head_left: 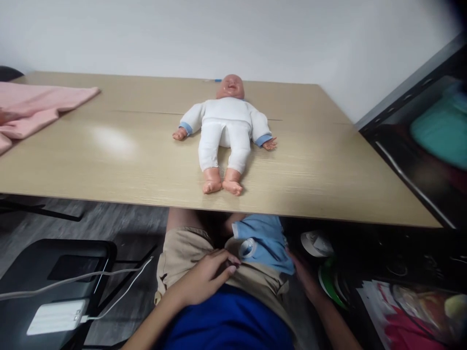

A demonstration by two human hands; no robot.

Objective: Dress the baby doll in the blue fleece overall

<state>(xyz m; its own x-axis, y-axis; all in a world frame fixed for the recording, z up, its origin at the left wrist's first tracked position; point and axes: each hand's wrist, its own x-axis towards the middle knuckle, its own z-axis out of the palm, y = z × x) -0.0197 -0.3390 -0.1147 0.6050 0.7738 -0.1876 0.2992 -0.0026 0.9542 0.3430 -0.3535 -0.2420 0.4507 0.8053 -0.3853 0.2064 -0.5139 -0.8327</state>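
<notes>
A baby doll (226,129) in a white suit with blue cuffs lies on its back on the wooden table (109,160), feet toward me. Below the table edge, a small light-blue garment (264,243) rests on my lap. My left hand (209,274) lies on my thigh, fingers together and touching the garment's left edge. My right hand (302,277) sits at the garment's right edge, fingers partly hidden in shadow. Neither hand is near the doll.
Pink cloth (32,107) lies on the table's far left. A dark shelf unit (419,141) with coloured items stands at the right. A black chair (54,272) at lower left carries a white power bank (56,316) with cables. Bags and packets (408,301) sit at lower right.
</notes>
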